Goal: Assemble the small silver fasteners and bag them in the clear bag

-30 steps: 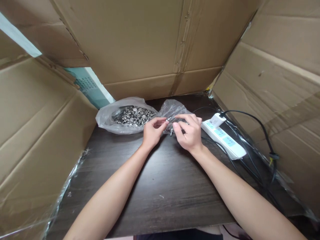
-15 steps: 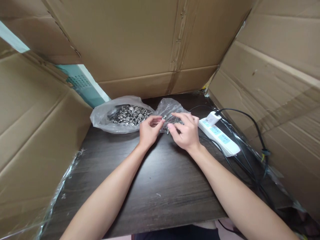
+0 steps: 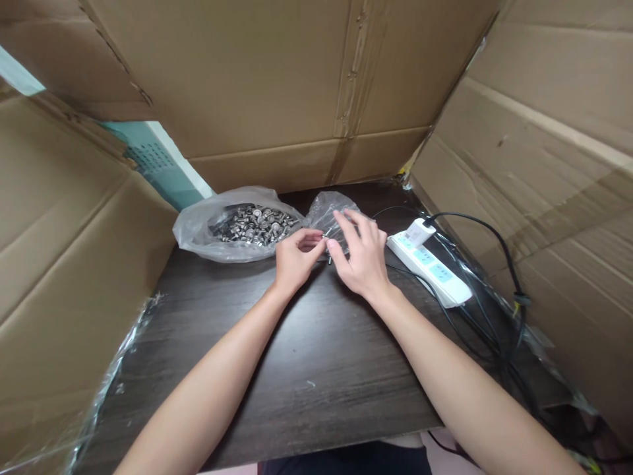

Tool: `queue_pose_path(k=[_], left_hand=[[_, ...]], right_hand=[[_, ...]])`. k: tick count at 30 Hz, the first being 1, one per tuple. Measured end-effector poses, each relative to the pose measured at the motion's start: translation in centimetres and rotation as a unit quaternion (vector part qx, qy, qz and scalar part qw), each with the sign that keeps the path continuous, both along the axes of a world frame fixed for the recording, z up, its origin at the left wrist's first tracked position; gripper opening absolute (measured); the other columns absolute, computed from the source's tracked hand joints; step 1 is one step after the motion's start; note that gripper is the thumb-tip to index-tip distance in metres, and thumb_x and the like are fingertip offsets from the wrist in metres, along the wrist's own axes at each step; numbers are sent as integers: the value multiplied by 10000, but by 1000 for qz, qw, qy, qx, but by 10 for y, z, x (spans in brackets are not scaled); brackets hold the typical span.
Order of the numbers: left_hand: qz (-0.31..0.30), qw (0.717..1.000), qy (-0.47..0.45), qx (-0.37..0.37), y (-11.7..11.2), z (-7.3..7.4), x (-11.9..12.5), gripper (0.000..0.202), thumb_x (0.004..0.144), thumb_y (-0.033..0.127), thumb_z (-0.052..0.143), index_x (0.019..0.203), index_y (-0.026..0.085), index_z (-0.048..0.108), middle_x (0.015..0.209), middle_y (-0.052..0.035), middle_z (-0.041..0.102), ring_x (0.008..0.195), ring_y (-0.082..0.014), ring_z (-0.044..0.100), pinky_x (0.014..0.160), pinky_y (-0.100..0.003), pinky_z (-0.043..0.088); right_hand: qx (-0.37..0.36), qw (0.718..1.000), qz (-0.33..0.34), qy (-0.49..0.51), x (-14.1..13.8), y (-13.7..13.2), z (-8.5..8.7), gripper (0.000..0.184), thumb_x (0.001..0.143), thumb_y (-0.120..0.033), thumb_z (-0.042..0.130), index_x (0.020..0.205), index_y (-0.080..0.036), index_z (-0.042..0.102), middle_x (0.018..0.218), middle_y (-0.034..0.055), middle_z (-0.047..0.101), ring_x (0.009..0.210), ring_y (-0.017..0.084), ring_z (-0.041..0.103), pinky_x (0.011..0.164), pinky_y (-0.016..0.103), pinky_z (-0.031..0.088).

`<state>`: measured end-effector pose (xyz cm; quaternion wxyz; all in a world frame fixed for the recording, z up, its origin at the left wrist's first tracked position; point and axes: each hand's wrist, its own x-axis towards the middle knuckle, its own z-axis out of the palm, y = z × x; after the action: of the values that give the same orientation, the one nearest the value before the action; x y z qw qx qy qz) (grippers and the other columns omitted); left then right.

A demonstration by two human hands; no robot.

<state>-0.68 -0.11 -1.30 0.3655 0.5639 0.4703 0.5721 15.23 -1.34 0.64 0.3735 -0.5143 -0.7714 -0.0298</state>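
Observation:
My left hand (image 3: 295, 257) and my right hand (image 3: 360, 254) meet at the far middle of a dark wooden table (image 3: 306, 349). Between the fingertips of both hands sits a small metal screw part (image 3: 326, 243), pinched from either side. Just behind them lies a small clear plastic bag (image 3: 327, 212), partly hidden by my right hand. To the left, an open clear bag of metal screws (image 3: 237, 224) rests on the table, close to my left hand.
Cardboard walls (image 3: 277, 86) enclose the table on the left, back and right. A white power strip (image 3: 429, 267) with a white plug and black cables (image 3: 499, 277) lies at the right. Clear plastic film (image 3: 106, 389) hangs along the table's left edge.
My hands have stayed together on the small part; the right hand's fingers have spread and shifted slightly left. The view has drifted a little.

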Motion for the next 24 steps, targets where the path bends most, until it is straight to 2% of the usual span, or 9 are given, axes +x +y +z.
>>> queue_pose_path(k=[1,3,4,6,8,12,17,20,24], left_hand=[[-2,1000,-1,1,0,0,0,250,788,305,793,968,133,764,916,-90,787,814,-199,761,800,-322,638],[5,1000,-3,0,0,0,0,253,789,309,795,967,133,762,905,-87,785,816,-196,760,797,-315,637],[14,1000,-2,-1,0,0,1,255,792,318,796,962,132,760,897,-86,783,810,-194,758,789,-309,636],[29,1000,1,-2,0,0,1,251,798,333,798,945,134,754,885,-82,780,796,-188,754,775,-300,634],[30,1000,8,2,0,0,2,237,802,331,799,933,141,748,881,-75,779,784,-184,751,768,-293,630],[11,996,80,38,0,-3,1,204,834,280,773,987,147,749,921,-77,782,816,-192,752,802,-305,615],[-4,977,189,95,0,-4,-1,363,849,148,686,1211,164,709,1162,-103,757,954,-214,748,936,-353,578],[-9,978,182,103,-1,-2,-1,416,840,49,534,1200,163,708,1144,-87,759,1018,-206,735,971,-337,561],[14,986,131,98,-2,0,-2,407,817,41,445,1093,155,721,1047,-69,753,986,-190,715,937,-311,555]], right_hand=[[-5,1000,6,-16,-1,1,-1,456,1016,-414,501,1408,-219,629,1514,144,522,1311,340,498,1032,519,383],[5,1000,2,-28,-1,2,-1,348,1016,-394,510,1210,-227,745,1487,123,557,1311,345,495,1042,540,361],[19,1000,-9,-21,0,2,0,312,1013,-375,515,1039,-226,787,1411,110,617,1271,337,520,1032,540,361],[52,998,-37,-2,2,1,2,360,1004,-340,526,759,-220,760,1213,92,708,1152,310,575,991,524,380],[74,996,-50,9,3,1,3,395,996,-322,530,661,-216,710,1087,87,728,1056,287,599,937,497,403],[77,996,-32,36,0,2,-2,368,994,-306,522,680,-204,685,1009,85,727,953,248,607,861,437,430],[-2,996,-10,89,-3,11,-13,308,989,-298,471,774,-206,673,905,78,691,881,237,609,825,400,441],[-54,994,14,93,-2,16,-17,195,906,-199,493,907,-202,688,870,55,689,873,230,638,826,382,433],[-82,994,36,62,-1,16,-17,216,833,-141,519,949,-189,694,798,45,665,870,239,626,837,380,422]])
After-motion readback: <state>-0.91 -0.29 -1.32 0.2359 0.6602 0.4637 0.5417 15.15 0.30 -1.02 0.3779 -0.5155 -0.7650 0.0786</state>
